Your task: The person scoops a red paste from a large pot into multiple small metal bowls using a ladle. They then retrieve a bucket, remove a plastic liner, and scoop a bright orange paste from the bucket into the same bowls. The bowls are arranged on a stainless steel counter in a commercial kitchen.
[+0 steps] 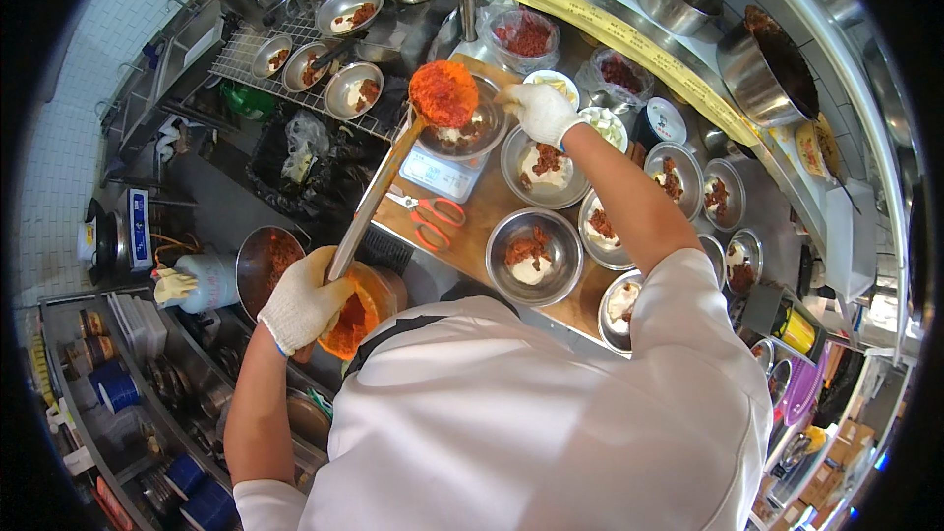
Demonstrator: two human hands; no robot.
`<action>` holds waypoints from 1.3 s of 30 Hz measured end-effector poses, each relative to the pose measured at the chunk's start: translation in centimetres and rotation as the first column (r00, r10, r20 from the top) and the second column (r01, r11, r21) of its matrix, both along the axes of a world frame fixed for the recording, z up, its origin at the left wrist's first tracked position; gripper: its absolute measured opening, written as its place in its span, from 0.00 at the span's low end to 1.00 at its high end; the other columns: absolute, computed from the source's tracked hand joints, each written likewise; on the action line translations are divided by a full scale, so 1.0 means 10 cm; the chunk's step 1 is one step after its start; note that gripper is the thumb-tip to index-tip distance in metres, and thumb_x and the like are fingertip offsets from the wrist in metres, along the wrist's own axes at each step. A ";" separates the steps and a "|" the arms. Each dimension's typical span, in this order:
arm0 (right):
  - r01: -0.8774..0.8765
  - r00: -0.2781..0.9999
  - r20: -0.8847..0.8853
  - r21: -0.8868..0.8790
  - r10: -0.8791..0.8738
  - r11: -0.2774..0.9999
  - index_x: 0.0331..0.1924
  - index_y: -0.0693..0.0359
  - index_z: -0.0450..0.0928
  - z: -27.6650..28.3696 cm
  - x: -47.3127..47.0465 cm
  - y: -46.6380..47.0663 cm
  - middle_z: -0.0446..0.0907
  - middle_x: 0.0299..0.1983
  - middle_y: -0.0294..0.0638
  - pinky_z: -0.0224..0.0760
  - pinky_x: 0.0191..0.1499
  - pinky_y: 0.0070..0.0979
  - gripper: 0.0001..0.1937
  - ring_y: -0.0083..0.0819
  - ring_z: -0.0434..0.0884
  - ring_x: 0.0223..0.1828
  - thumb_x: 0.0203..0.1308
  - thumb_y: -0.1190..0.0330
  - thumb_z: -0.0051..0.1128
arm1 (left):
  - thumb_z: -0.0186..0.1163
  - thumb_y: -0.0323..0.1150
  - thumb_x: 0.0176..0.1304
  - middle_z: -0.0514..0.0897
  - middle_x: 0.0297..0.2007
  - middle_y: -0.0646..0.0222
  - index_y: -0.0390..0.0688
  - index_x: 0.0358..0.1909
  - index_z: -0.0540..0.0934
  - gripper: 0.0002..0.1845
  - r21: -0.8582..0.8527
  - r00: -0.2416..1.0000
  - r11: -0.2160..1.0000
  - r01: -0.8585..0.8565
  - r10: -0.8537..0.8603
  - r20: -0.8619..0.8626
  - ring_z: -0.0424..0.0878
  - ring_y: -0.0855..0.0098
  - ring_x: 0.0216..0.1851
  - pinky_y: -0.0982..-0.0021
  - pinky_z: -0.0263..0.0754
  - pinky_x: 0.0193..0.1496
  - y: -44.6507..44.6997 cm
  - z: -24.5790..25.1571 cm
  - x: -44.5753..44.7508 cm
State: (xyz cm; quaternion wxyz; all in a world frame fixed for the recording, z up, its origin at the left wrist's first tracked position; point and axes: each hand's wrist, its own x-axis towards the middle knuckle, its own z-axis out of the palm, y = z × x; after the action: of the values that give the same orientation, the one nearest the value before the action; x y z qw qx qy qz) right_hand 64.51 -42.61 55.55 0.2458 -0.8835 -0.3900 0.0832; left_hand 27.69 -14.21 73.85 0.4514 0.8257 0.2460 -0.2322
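My left hand [306, 301], in a white knit glove, grips the long handle of a metal ladle [444, 94] heaped with red-orange chili paste. The ladle's head hangs over a metal bowl [472, 149] that holds white powder and dark brown paste. This bowl rests on a digital scale [441, 174], hiding part of it. At the bowl's right rim are the fingertips of my gloved right hand [543, 112]; whether they pinch the rim is unclear. Below my left hand stands a tub [355, 316] of the same red paste. Red-handled scissors [431, 217] lie in front of the scale.
Several filled metal bowls, one nearest me [534, 257], crowd the wooden board [464, 254]. Small white bowls [605, 125] and a plastic-lined bowl of red food [523, 37] stand behind. More bowls sit on a wire rack [247, 40]. A shelf with pots [767, 70] overhangs the right side.
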 end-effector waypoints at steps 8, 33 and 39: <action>-0.036 0.991 0.134 0.177 0.012 0.984 0.53 0.53 0.89 -0.07 0.09 -0.15 0.90 0.51 0.50 0.82 0.57 0.48 0.10 0.55 0.88 0.55 0.73 0.65 0.62 | 0.63 0.32 0.71 0.86 0.31 0.61 0.31 0.66 0.81 0.24 0.015 0.998 0.999 -0.038 0.039 -0.048 0.85 0.71 0.26 0.65 0.81 0.31 -0.06 0.08 0.09; 0.069 0.997 0.046 -0.102 -0.065 0.992 0.62 0.48 0.86 0.01 0.03 0.01 0.90 0.48 0.55 0.83 0.55 0.50 0.17 0.57 0.89 0.53 0.73 0.66 0.57 | 0.61 0.27 0.71 0.78 0.22 0.70 0.28 0.66 0.77 0.23 -0.093 0.993 0.990 -0.108 0.103 -0.055 0.74 0.75 0.15 0.68 0.69 0.17 -0.09 0.15 0.13; 0.138 0.974 -0.192 0.079 -0.121 0.987 0.58 0.53 0.89 -0.24 -0.01 0.03 0.90 0.49 0.57 0.82 0.59 0.46 0.14 0.57 0.89 0.54 0.74 0.64 0.61 | 0.61 0.28 0.72 0.80 0.22 0.67 0.28 0.67 0.77 0.24 -0.109 0.993 0.987 -0.115 0.111 -0.044 0.77 0.74 0.16 0.68 0.71 0.19 -0.09 0.07 0.18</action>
State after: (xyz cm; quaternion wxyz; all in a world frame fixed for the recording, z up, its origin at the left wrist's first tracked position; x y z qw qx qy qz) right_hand 64.40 -42.30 53.13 0.3263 -0.8832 -0.3100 0.1316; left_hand 29.49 -15.09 74.57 0.5043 0.7796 0.2875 -0.2351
